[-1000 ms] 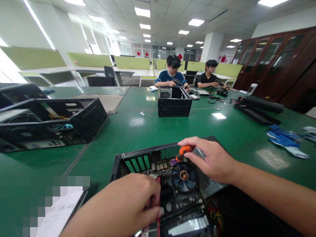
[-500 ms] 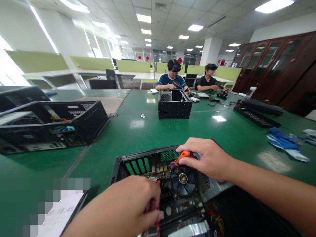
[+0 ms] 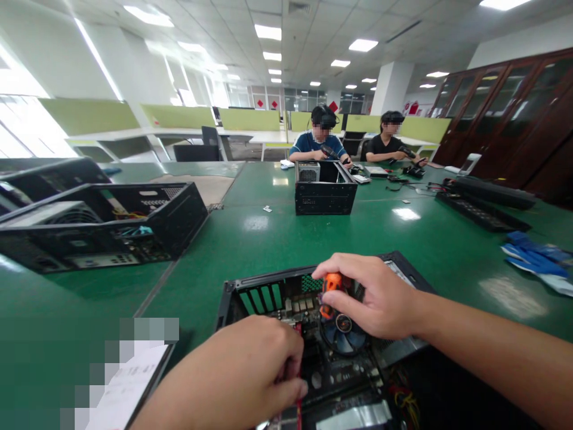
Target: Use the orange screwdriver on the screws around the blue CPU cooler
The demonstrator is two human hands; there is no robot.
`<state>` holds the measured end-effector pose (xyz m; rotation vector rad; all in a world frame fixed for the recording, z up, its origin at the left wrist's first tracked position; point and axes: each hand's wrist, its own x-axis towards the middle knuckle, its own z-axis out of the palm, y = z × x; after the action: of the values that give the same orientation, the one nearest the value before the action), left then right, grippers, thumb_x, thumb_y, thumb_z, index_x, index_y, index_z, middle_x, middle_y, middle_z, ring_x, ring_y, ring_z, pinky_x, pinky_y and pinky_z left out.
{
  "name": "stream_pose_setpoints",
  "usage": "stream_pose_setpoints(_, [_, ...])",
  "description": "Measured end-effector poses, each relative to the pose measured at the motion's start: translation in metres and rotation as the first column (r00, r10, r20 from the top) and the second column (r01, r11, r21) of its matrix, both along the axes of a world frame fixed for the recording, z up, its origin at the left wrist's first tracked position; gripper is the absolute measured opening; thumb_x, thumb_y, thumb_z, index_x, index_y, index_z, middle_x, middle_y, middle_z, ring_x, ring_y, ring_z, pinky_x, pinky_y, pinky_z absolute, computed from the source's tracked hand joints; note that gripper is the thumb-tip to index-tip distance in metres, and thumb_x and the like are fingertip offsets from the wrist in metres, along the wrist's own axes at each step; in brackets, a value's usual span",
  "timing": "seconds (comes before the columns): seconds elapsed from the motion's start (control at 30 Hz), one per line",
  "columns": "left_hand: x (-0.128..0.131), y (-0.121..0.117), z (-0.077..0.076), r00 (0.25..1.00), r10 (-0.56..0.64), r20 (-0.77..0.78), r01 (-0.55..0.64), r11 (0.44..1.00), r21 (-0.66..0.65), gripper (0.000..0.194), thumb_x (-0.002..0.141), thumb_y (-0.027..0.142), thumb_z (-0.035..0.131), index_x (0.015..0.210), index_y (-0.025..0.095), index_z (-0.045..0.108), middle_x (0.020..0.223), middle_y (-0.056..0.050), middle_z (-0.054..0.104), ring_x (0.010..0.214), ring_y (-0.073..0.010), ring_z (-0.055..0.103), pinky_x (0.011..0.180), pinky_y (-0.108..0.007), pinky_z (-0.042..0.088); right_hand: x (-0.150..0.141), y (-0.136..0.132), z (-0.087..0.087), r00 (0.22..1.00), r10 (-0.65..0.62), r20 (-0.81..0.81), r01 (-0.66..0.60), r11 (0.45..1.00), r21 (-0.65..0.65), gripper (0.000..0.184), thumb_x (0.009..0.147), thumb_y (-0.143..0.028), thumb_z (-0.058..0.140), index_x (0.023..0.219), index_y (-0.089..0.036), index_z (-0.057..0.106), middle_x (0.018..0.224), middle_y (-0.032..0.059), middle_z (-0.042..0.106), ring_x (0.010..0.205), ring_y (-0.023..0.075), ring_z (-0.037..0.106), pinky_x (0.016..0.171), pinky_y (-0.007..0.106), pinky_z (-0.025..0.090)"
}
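An open computer case [image 3: 268, 280] lies before me with its insides exposed. My right hand [image 3: 373, 292] is closed around the orange and black handle of a screwdriver [image 3: 332, 289], held nearly upright over the top edge of the CPU fan [image 3: 344, 337]. Its tip is hidden among the parts below. On the left side of the case, my left hand [image 3: 255, 358] has its fingers curled and closed on the edge of a red expansion card [image 3: 299, 358]. My fingers and wrist cover much of that card. Yellow and red wires [image 3: 405, 400] lie at the lower right inside.
Another open case [image 3: 102, 227] stands on the green table [image 3: 250, 245] at left, and a smaller-looking one [image 3: 326, 194] ahead. Blue and white gloves [image 3: 537, 257] and black panels [image 3: 481, 203] lie at right. Paper [image 3: 129, 382] is at lower left. Two people work across the table.
The screwdriver handle has swung more upright and now overlaps the fan's upper edge. My left hand keeps its place on the red card. The whole view has shifted slightly.
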<state>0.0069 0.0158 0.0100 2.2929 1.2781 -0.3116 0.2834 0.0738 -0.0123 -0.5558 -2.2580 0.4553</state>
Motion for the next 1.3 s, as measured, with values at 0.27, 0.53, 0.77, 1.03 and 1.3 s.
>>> stream_pose_setpoints(0.27, [0.0012, 0.0024, -0.001, 0.999, -0.011, 0.043, 0.009, 0.999, 0.04, 0.024, 0.096, 0.031, 0.087, 0.077, 0.028, 0.072, 0.09, -0.002, 0.089, 0.083, -0.028, 0.08, 0.073, -0.042, 0.043, 0.0064, -0.0074, 0.0078, 0.995, 0.099, 0.031, -0.1, 0.994, 0.045, 0.022, 0.115, -0.018, 0.074, 0.133, -0.014, 0.086, 0.105, 0.0098, 0.092, 0.09, 0.0224, 0.086, 0.085, 0.032, 0.069])
stream_pose_setpoints(0.53, [-0.0042, 0.0018, -0.004, 0.998, -0.011, 0.059, 0.009, 0.999, 0.04, 0.023, 0.097, 0.033, 0.088, 0.079, 0.029, 0.074, 0.088, -0.001, 0.087, 0.081, -0.0263, 0.077, 0.072, -0.041, 0.043, 0.0041, -0.0052, 0.0063, 0.995, 0.096, 0.041, -0.097, 0.995, 0.023, 0.02, 0.116, -0.021, 0.076, 0.132, -0.015, 0.086, 0.108, 0.0111, 0.094, 0.093, 0.0233, 0.087, 0.087, 0.032, 0.069])
stream_pose_setpoints(0.77, [-0.0014, -0.0001, 0.0002, 0.998, -0.022, 0.06, 0.019, 0.999, 0.035, 0.024, 0.097, 0.031, 0.086, 0.078, 0.029, 0.072, 0.088, -0.001, 0.088, 0.081, -0.0265, 0.078, 0.072, -0.041, 0.044, 0.007, -0.0056, 0.0066, 0.995, 0.077, 0.07, -0.078, 0.997, 0.012, 0.019, 0.115, -0.022, 0.077, 0.13, -0.017, 0.087, 0.104, 0.0087, 0.093, 0.089, 0.022, 0.086, 0.085, 0.032, 0.068])
stream_pose_setpoints(1.03, [-0.0026, 0.0012, -0.0016, 0.997, -0.02, 0.076, 0.017, 0.999, 0.034, 0.024, 0.095, 0.03, 0.087, 0.077, 0.029, 0.07, 0.088, -0.001, 0.088, 0.083, -0.0274, 0.079, 0.073, -0.042, 0.045, 0.0078, -0.007, 0.0095, 0.991, 0.103, 0.081, -0.102, 0.995, -0.007, 0.019, 0.116, -0.022, 0.075, 0.131, -0.018, 0.086, 0.111, 0.0097, 0.094, 0.094, 0.0225, 0.088, 0.091, 0.033, 0.071])
stream_pose_setpoints(1.3, [0.0001, 0.0016, -0.0003, 0.999, 0.009, 0.042, -0.01, 1.0, 0.021, 0.026, 0.095, 0.032, 0.087, 0.077, 0.029, 0.07, 0.089, -0.002, 0.088, 0.084, -0.0285, 0.079, 0.074, -0.042, 0.044, 0.0084, -0.0078, 0.0108, 0.989, 0.113, 0.093, -0.113, 0.994, -0.013, 0.02, 0.116, -0.022, 0.074, 0.131, -0.017, 0.086, 0.114, 0.0109, 0.096, 0.096, 0.0223, 0.089, 0.093, 0.033, 0.072])
